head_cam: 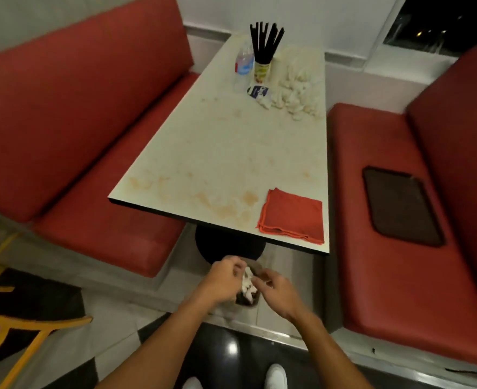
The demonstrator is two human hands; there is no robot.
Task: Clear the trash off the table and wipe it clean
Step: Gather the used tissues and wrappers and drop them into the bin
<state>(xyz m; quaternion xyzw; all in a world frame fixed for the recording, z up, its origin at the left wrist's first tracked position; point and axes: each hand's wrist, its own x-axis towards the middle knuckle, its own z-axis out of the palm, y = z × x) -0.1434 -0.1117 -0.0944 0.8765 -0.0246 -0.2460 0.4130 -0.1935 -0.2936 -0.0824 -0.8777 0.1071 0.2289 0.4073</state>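
The left hand (226, 276) and right hand (273, 286) are held with fingers curled over the bin (245, 303), on the floor just below the table's (217, 153) near edge. Whether a scrap is pinched cannot be told. Any release should be made low, directly above the bin. The napkins (299, 88), wrapper (258, 91) and bottle (244, 64) at the table's far end should be collected before the cloth (292, 216) at its near right corner is used.
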